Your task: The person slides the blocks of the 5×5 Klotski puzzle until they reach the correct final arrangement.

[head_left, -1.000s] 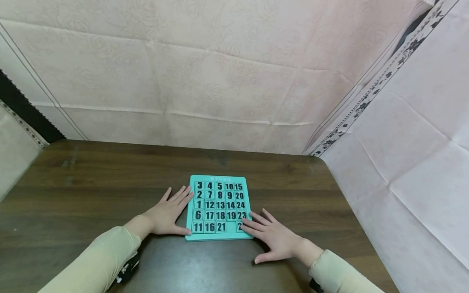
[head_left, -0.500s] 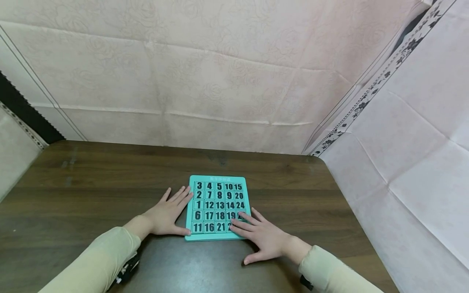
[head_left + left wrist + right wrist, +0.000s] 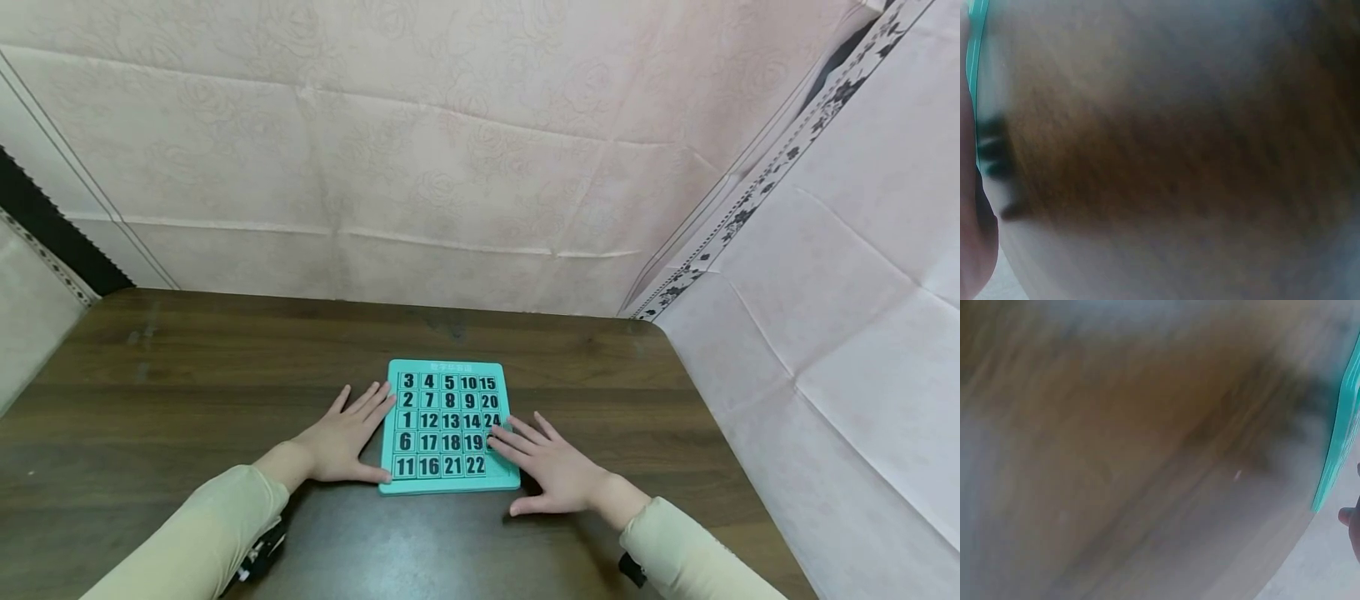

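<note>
A turquoise number slide puzzle (image 3: 450, 485) lies flat on the table in the head view. My left hand (image 3: 341, 440) rests beside it with spread fingers, the fingertips and thumb at its left edge. From the right, my right hand (image 3: 562, 471) reaches over the edge with extended fingers. Its fingertips cover the right end of the fourth row, hiding the tile there. Tile 22 (image 3: 476, 466) sits fourth in the bottom row, and the slot at its right is bare. Each wrist view catches only a strip of the puzzle's side (image 3: 972, 69) and part of a hand.
The brown wooden table (image 3: 225, 358) spreads around the puzzle. A pale patterned cloth (image 3: 450, 167) hangs behind its far edge, and a white cloth (image 3: 840, 333) hangs at the right.
Tile 22 has slid left from the bottom right corner into the neighbouring slot. My right hand moved left with it, then back right and up to the fourth row. The left hand stayed still.
</note>
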